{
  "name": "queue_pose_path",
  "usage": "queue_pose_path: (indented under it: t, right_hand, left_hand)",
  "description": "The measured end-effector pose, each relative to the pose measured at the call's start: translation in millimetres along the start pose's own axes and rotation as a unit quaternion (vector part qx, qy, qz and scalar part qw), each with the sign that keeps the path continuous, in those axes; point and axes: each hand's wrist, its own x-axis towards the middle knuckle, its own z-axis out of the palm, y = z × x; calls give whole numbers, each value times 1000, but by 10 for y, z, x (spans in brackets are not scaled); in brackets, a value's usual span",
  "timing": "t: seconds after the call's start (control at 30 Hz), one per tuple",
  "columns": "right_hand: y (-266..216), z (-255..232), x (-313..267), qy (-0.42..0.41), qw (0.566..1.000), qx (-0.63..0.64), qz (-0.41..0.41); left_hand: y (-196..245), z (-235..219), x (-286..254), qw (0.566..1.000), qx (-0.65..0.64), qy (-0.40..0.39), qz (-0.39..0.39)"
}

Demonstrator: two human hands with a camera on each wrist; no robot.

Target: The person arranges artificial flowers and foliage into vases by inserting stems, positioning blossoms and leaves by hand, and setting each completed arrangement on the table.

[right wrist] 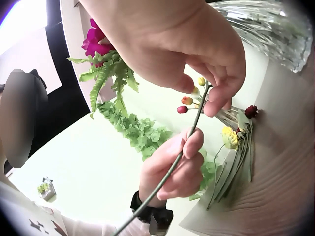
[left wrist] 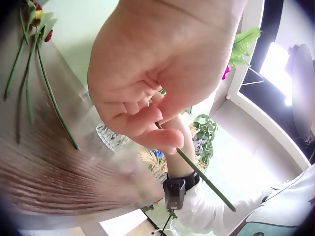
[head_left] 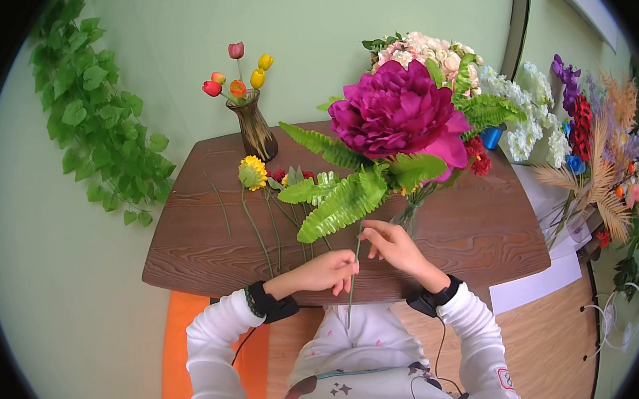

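A thin green flower stem [head_left: 351,292] slants upward over the table's front edge, its lower end hanging over the person's lap. The left hand [head_left: 331,270] pinches it between thumb and fingers around its middle. At its upper end is the right hand [head_left: 389,245], fingers curled about the tip in the right wrist view, where the stem [right wrist: 170,172] runs down past the left hand [right wrist: 172,169]. Just beyond the hands stands a glass vase [head_left: 407,216] with a big magenta peony [head_left: 400,110] and green fern leaves [head_left: 349,201], which partly hide the vase.
On the brown table [head_left: 190,244], left of the hands, lie a yellow flower [head_left: 253,173], small red flowers and several green stems. A brown vase [head_left: 254,130] of tulips stands at the back. More artificial flowers [head_left: 594,146] crowd the right side. Ivy [head_left: 98,103] hangs on the left wall.
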Motion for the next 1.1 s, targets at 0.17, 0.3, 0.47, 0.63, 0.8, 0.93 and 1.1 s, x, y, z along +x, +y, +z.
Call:
queue_pose_path:
  t: [0.17,0.3,0.47,0.63,0.8,0.93,1.1]
  right_hand:
    - [12,3,24,-93,994,47,24]
    - [-15,20,-65,-129,987,91,21]
    - [-43,-26,-323,-99,994,34,5]
    - [-48,-126,-628,-25,999,10,-48]
    - [-273,-320,-930,83,990,38,-112]
    - [-428,-557,-1061,236,953,59,-180]
    - [-675,-852,-991,398,873,55,-276]
  left_hand:
    - [-55,81,-16,999,34,-37,-4]
    - [-61,132,48,996,75,-48,-1]
    - [70,18,130,976,202,-75,23]
    - [183,-146,277,982,176,43,54]
    - [482,-64,529,957,148,176,178]
    - [830,61,613,932,167,269,174]
    - [1028,194,798,931,81,269,232]
